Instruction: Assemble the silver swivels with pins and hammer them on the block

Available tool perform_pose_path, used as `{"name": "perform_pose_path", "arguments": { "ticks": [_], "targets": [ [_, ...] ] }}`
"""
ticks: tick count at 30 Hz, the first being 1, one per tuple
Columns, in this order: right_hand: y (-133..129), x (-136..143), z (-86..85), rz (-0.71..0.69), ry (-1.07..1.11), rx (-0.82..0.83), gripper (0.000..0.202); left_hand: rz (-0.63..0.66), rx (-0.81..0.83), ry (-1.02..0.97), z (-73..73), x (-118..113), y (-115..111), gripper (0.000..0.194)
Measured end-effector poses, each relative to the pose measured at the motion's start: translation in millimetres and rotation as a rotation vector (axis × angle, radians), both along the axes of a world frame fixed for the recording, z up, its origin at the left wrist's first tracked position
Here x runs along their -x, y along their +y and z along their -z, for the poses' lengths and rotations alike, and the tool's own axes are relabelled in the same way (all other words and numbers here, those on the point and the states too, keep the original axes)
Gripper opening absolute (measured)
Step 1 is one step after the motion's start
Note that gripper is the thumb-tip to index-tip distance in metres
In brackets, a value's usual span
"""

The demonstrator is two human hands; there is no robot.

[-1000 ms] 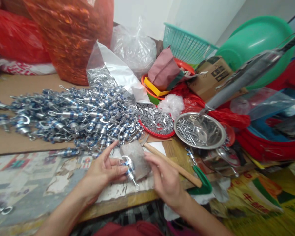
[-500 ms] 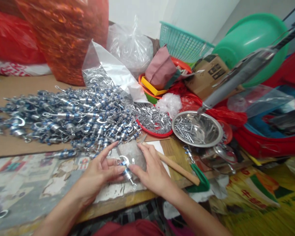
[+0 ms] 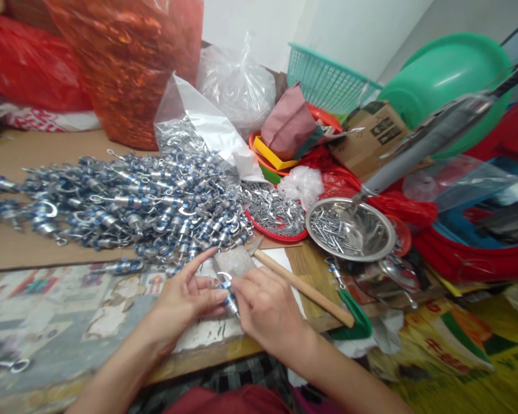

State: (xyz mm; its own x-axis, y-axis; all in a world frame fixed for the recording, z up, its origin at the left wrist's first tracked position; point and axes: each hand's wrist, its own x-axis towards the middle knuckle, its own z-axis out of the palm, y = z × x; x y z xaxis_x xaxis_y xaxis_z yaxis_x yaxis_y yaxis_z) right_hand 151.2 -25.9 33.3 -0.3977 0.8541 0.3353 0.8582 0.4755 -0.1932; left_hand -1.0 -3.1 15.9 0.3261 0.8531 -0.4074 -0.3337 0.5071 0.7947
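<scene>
My left hand [image 3: 189, 299] holds a silver-and-blue metal hook fitting [image 3: 229, 299] between thumb and fingers, its index finger stretched out. The fitting is tilted, with its curved silver hook uppermost, and its lower end is hidden. My right hand [image 3: 270, 310] is closed, its thumb and fingertips pressed together against the right side of the fitting. Whatever they pinch is hidden. Just behind the hands lies a grey stone block [image 3: 233, 261]. A hammer [image 3: 306, 290] with a wooden handle rests to the right of it.
A large heap of similar fittings [image 3: 155, 201] spreads across cardboard at the left. Small metal pieces fill a red dish [image 3: 280, 215]; a steel bowl [image 3: 349, 230] holds pins. A grey metal arm [image 3: 427, 144] slants above the bowl. Bags and a green basket [image 3: 328, 80] stand behind.
My right hand has gone from spread fingers at the stone to a closed pinch at the fitting. The small silver piece on the stone no longer shows. The view has shifted slightly.
</scene>
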Motion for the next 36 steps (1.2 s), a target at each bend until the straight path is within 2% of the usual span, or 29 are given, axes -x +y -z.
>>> {"name": "perform_pose_path", "arguments": {
  "ticks": [4,10,13,16,19,20,22,24,25,27,29,32,36],
  "targets": [
    [-3.9,6.2,-1.3,0.008,-0.112,0.043,0.016,0.009,0.015,-0.011,1.7,0.5,1.4,0.088],
    [-21.1,13.2,-3.5,0.052,-0.225,0.083,0.03,0.002,0.013,-0.017,3.3,0.7,2.3,0.088],
    [-27.5,10.9,1.3,0.033,-0.16,0.103,0.041,-0.006,0.018,-0.021,1.4,0.2,1.5,0.088],
    [-29.8,3.8,3.9,-0.015,-0.043,0.198,0.045,-0.012,0.014,-0.024,0.3,-0.3,1.1,0.089],
    [-24.2,-10.4,5.6,-0.049,0.174,0.268,0.043,-0.007,0.0,-0.013,3.0,-0.4,1.5,0.089],
    [-19.9,-17.9,7.2,-0.03,0.263,0.238,0.041,-0.001,-0.004,-0.004,4.4,-0.3,1.7,0.088],
    [-7.9,-36.8,12.9,0.098,0.354,0.12,0.037,0.01,-0.013,0.017,7.1,0.1,2.1,0.088],
    [5.0,-57.8,21.8,0.253,0.254,0.061,0.032,0.014,-0.018,0.033,8.6,0.5,2.3,0.089],
    [10.4,-67.4,26.7,0.292,0.16,0.101,0.029,0.015,-0.019,0.038,8.7,0.6,2.3,0.088],
    [16.5,-81.9,34.9,0.307,0.012,0.227,0.02,0.015,-0.019,0.044,8.1,0.8,1.9,0.086],
    [15.6,-89.2,37.3,0.322,-0.019,0.274,0.016,0.014,-0.027,0.049,6.7,0.9,1.4,0.083],
    [4.0,-89.9,25.7,0.343,0.063,0.179,0.017,0.013,-0.029,0.038,5.1,0.7,0.8,0.083],
    [-17.4,-82.5,-4.9,0.111,0.14,0.128,0.036,0.015,-0.025,0.026,6.2,0.4,1.1,0.084]
  ]
}}
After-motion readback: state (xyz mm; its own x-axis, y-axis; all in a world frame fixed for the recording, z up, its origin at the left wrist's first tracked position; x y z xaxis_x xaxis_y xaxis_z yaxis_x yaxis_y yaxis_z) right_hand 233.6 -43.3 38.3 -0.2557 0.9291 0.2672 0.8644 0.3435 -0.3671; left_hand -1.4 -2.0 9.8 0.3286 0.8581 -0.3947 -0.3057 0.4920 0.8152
